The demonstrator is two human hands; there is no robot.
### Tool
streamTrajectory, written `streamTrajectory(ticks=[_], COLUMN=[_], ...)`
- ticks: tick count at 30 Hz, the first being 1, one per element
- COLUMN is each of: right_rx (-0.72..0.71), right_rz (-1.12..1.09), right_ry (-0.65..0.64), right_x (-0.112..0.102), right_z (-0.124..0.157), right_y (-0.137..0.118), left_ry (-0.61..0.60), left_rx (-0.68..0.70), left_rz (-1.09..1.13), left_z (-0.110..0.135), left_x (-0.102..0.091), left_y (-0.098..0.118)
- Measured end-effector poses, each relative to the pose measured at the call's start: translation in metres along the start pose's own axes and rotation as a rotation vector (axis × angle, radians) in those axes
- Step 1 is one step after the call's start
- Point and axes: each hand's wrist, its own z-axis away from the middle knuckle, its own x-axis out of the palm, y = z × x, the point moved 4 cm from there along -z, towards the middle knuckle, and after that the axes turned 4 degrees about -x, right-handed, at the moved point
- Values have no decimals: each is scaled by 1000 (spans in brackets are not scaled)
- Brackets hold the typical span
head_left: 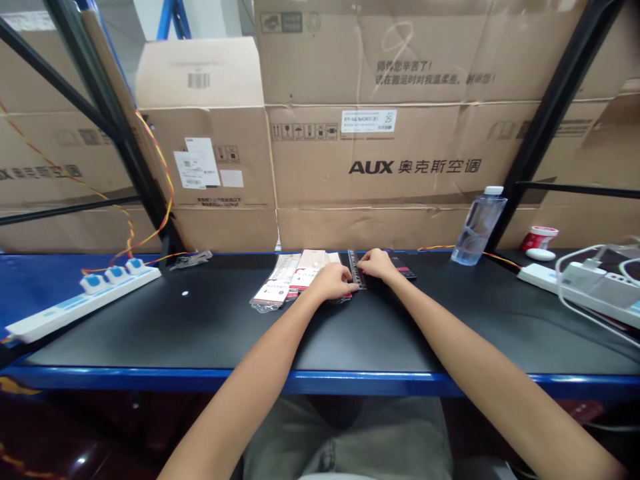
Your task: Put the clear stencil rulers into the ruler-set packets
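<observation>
A narrow see-through strip with dark marks along it, like a ruler [355, 269], lies upright in my view between my hands. My left hand [333, 281] is closed, its thumb at the strip's lower left edge; its other fingers curl out of sight over the packets. At the strip's right edge, my right hand [377, 264] pinches with bent fingers. White printed packets in clear plastic [277, 281] lie fanned and overlapping left of my left hand. A dark flat packet [403, 265] with a red edge sticks out beyond my right hand.
A clear water bottle [479, 227] stands tilted in view at the back right. Power strips [90, 299] lie at both sides, cables around the right one. A red-and-white tub [539, 238] is far right. Large cardboard boxes [320, 180] wall off the back of the black tabletop [200, 340].
</observation>
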Motion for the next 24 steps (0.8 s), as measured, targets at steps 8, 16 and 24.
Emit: streamTrajectory(ticks=[8, 16, 24], right_rx=[-20, -38, -50], right_rz=[82, 109, 144], right_ry=[1, -6, -2], right_x=[-3, -2, 0], right_z=[4, 2, 2], right_y=[-6, -6, -6], left_ry=[-12, -10, -3], left_rx=[1, 41, 106], left_rz=[-14, -43, -85], left_z=[1, 1, 1], left_x=[0, 0, 2], left_y=[2, 3, 8])
